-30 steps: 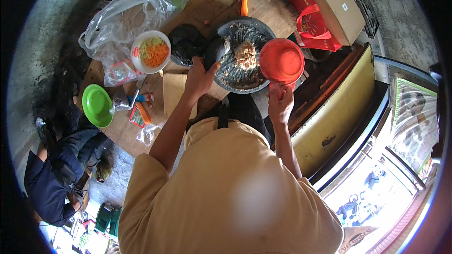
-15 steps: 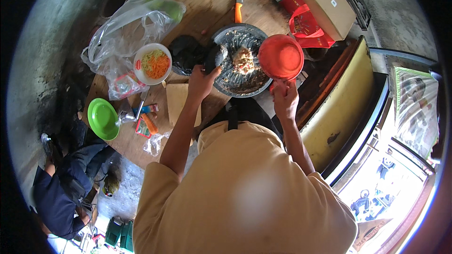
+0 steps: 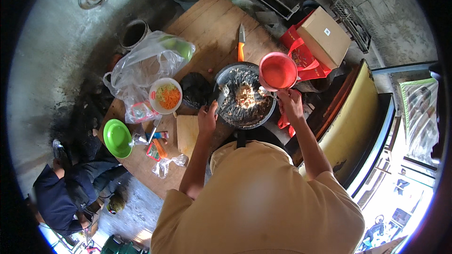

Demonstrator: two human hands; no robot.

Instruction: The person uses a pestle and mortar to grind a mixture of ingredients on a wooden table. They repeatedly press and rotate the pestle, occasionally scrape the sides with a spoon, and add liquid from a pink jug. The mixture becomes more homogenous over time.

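Note:
A dark round pan (image 3: pixel 263 115) with browned food in it sits on the wooden table (image 3: pixel 212 28) in front of me. My left hand (image 3: pixel 207 118) is at the pan's left rim and grips a dark utensil that reaches into the food. My right hand (image 3: pixel 291 103) holds a red plastic bowl (image 3: pixel 278 70) tilted over the pan's right edge.
A white bowl of shredded carrot (image 3: pixel 165 95), a clear plastic bag (image 3: pixel 146 66), a green plate (image 3: pixel 117 137), a small cutting board (image 3: pixel 187 132) and an orange-handled knife (image 3: pixel 241 42) lie on the table. A cardboard box (image 3: pixel 325 37) rests on red bags. A person in dark clothes (image 3: pixel 66 193) crouches lower left.
The view has shifted, so the table sits lower in the picture. The red bowl stays tilted at the pan's right rim, and my left hand stays at its left rim.

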